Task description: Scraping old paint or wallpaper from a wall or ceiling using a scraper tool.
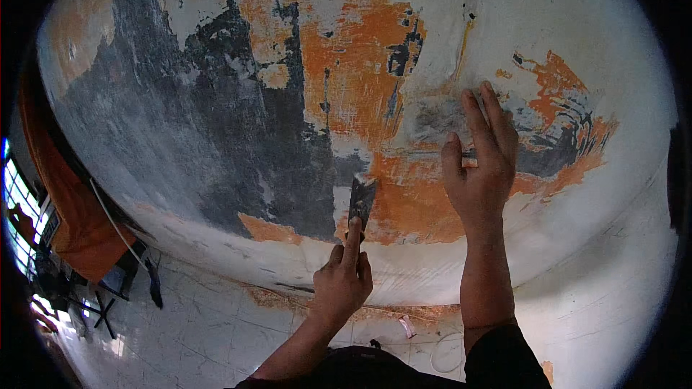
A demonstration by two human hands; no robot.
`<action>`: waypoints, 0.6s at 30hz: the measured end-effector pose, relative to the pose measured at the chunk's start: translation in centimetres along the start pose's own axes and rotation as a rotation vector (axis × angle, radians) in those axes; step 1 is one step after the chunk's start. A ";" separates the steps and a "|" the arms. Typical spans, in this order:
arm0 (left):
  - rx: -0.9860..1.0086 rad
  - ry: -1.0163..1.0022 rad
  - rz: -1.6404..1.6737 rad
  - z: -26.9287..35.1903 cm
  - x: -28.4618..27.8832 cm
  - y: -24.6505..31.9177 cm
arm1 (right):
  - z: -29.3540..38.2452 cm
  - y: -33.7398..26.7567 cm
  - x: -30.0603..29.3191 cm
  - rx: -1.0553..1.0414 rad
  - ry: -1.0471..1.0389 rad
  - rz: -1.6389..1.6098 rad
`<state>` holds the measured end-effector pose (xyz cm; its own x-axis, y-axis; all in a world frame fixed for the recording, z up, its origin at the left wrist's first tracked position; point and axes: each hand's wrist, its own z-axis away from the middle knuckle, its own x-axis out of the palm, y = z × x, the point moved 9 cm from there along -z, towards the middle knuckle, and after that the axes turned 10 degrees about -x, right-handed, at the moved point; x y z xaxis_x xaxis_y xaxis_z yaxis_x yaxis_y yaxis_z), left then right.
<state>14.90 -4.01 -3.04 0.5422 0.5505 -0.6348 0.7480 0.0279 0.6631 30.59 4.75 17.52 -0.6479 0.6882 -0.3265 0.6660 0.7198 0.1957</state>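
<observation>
My left hand [344,281] grips the handle of a putty knife [362,202], its index finger stretched along the tool. The dark blade points up the wall [567,16] with its tip against the surface, where pale flakes show at the edge. The wall has a big dark grey patch [216,135] on the left and bare orange patches [351,65] where the pale paint is gone. To the right, my right hand [484,146] lies with fingers apart on or just over the wall, beside a smudged grey area [440,119]; nothing is seen in it.
Below the wall is a tiled floor [200,324] with orange dust along the wall's foot, a small pinkish wrapper [407,327] and a thin ring-shaped cord [446,354]. At the left hang orange cloth [81,227] and a pale cord, near dark clutter and a bright barred window [19,216].
</observation>
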 end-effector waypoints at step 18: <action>-0.002 -0.009 -0.001 0.5 1.0 0.0 | 0.3 0.4 0.1 0.026 -0.001 0.035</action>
<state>15.64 -3.87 -3.82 0.5449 0.5429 -0.6390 0.7477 0.0302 0.6633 30.94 5.09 17.25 -0.6236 0.7130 -0.3206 0.6977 0.6926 0.1833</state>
